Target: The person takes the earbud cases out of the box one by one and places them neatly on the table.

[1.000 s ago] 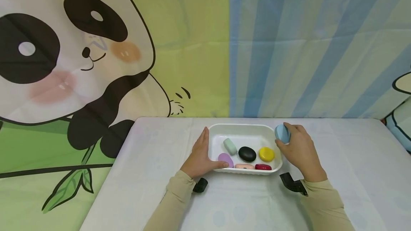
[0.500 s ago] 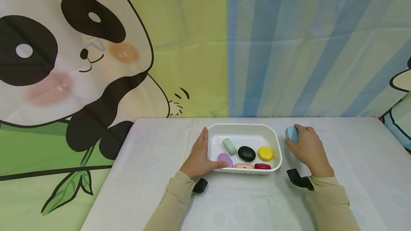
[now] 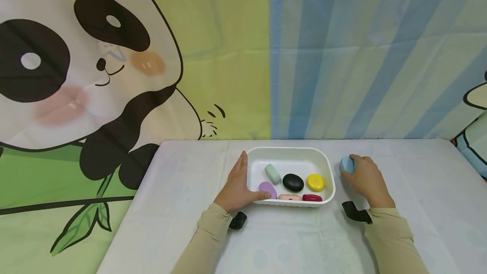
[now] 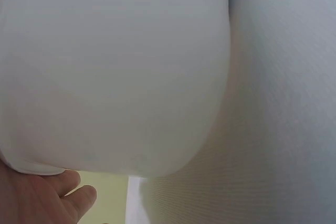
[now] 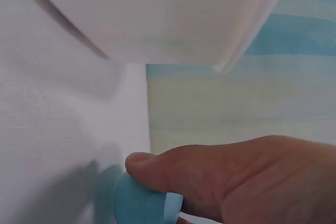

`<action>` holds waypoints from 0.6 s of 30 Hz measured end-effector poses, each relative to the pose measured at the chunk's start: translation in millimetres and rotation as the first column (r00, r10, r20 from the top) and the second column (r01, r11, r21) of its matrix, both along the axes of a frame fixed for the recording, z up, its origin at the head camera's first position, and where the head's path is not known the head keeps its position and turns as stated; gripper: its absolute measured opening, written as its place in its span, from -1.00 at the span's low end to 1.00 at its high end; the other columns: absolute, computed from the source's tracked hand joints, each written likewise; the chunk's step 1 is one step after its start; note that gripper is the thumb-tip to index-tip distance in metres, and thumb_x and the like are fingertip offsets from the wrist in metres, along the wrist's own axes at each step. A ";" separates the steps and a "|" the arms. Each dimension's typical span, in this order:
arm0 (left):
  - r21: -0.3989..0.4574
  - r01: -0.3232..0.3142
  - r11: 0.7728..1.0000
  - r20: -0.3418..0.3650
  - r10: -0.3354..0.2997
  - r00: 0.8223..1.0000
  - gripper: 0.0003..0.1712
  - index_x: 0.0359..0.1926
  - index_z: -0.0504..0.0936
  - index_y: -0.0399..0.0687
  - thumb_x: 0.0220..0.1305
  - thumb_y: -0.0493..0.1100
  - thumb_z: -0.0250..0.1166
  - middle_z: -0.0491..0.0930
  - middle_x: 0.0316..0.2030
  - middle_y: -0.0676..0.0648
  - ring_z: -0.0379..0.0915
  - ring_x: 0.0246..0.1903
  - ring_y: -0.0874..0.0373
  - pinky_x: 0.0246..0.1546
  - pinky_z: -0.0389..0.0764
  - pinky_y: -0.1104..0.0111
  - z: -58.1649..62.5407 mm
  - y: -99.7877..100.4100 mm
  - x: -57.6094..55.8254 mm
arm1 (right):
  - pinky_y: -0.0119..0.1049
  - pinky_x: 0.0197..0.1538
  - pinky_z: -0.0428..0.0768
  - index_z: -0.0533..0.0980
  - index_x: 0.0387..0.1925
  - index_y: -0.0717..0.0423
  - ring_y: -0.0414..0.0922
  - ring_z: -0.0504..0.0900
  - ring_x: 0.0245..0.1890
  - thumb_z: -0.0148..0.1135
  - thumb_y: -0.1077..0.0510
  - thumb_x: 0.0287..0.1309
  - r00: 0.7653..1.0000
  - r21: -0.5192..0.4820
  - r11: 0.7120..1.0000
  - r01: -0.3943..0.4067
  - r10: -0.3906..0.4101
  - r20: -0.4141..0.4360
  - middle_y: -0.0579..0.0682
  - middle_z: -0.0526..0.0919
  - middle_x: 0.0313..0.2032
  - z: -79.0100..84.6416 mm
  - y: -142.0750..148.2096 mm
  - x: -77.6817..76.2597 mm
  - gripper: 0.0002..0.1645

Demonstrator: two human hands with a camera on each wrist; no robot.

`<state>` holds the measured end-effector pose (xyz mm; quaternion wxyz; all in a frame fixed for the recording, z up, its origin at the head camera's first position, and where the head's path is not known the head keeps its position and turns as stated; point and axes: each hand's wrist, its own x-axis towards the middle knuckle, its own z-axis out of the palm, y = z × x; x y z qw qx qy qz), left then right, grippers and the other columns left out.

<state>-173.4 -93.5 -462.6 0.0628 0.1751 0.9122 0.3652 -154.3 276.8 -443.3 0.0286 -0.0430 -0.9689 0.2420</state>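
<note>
A: What's hard to make out?

B: Most of the left wrist view: the outer wall of the white tray (image 3: 296,163) fills it and hides whatever lies inside. In the head view, the tray's near wall covers the lower part of the peach piece (image 3: 289,197) and the red piece (image 3: 312,198).

A: And the purple piece (image 3: 267,188)?

B: The thumb of the left grip (image 3: 238,187) overlaps its lower edge; I can't tell whether they touch. That grip isn't curled — its fingers lie straight along the tray's left side, the thumb across the near rim.

A: Does the blue piece (image 3: 346,165) show whole?

B: No. The right grip (image 3: 367,179) hides its right side in the head view, and the right wrist view's bottom edge crops it.

A: Where does it sit in that grip?

B: Pinched between thumb and fingertips, on the side facing the tray. It's outside the tray, near the right end but apart from the rim. Whether its underside meets the table (image 3: 289,240) — I can't tell.
</note>
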 end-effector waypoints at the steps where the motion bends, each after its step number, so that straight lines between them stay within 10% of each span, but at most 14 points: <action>1: 0.001 0.002 1.000 -0.003 -0.002 1.000 0.66 0.60 -0.36 -0.12 -0.18 0.45 0.54 -0.33 0.61 -0.08 -0.32 0.56 -0.07 0.48 -0.03 -0.02 0.0 -0.1 0.1 | 0.38 0.05 0.46 0.33 0.17 0.67 0.48 0.44 0.00 0.31 0.19 0.09 1.000 0.001 1.000 0.004 -0.004 0.005 0.65 0.42 0.02 -1.5 -0.1 -0.6 -0.25; 18: -0.007 0.016 1.000 -0.010 -0.016 1.000 0.65 0.60 -0.37 -0.13 -0.16 0.47 0.52 -0.34 0.61 -0.10 -0.34 0.56 -0.06 0.48 -0.04 -0.01 1.5 -0.2 1.2 | 0.39 0.10 0.43 0.21 0.28 0.66 0.52 0.41 0.04 0.32 0.10 0.15 0.993 0.015 0.999 0.042 -0.043 0.107 0.70 0.34 0.08 -11.5 -3.1 -3.9 -0.11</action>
